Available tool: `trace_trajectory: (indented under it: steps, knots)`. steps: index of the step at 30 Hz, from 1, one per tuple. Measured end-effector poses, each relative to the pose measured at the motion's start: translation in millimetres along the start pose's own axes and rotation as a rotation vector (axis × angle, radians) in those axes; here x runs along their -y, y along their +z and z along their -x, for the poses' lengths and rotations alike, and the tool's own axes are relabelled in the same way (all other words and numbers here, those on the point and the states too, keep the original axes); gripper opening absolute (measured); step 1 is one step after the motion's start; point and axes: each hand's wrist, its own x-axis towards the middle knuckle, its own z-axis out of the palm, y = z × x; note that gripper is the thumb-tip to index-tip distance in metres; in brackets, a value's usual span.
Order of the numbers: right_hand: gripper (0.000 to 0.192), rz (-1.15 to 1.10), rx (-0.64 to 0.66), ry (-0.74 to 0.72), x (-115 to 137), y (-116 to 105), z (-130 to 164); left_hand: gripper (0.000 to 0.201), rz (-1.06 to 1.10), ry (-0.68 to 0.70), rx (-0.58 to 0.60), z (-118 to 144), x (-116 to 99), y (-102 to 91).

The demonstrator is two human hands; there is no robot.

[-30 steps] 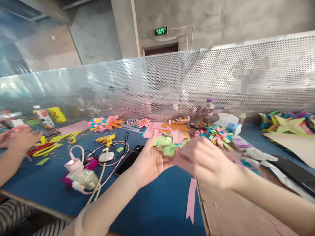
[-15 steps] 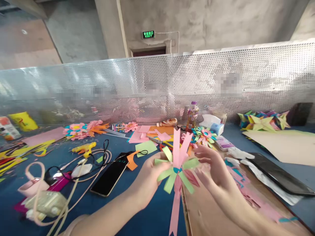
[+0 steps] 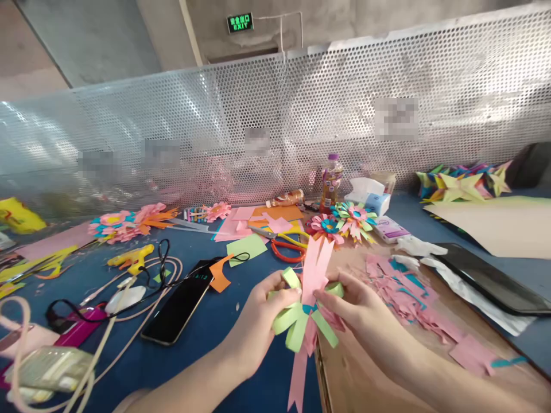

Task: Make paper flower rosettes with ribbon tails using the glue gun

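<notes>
Between my hands is a paper flower (image 3: 297, 324) with light green looped petals, some pink petals and a blue centre. Pink paper strips with notched ends stick out above and below it. My left hand (image 3: 262, 310) pinches its left side, the thumb resting near the upper pink strips. On the other side my right hand (image 3: 350, 298) is closed on the flower, its thumb against the base of those strips. The fingers behind the petals are partly hidden. Just beyond the flower lie red and yellow scissors (image 3: 289, 252).
Finished paper flowers (image 3: 355, 221) sit at the back near a drink bottle (image 3: 330, 186). Pink paper scraps (image 3: 402, 289) cover the brown board on the right. A phone (image 3: 176, 310), a yellow glue gun (image 3: 132, 259) and tangled cables lie left. A perforated metal screen (image 3: 267, 97) stands behind.
My right hand has gone from open fingers beside the flower to gripping it. My left thumb has moved onto it by the upper strips. The view has tilted down slightly.
</notes>
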Motion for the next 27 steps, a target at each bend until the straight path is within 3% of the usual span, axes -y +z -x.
trace_trajectory:
  steps: [8, 17, 27]
  knots:
    - [0.029, 0.026, -0.007, 0.056, -5.6, 0.4, 4.9, 0.013, -0.368, -0.004, -0.016, -4.8, 1.0, -10.2]
    - [0.030, 0.005, -0.038, 0.102, -8.0, 1.6, 7.5, 0.012, -0.348, -0.001, 0.017, -3.7, 3.9, -8.1]
    - [0.032, 0.029, 0.001, 0.052, -13.6, 1.6, 7.9, 0.011, -0.514, 0.031, -0.032, -4.4, 6.2, -7.2]
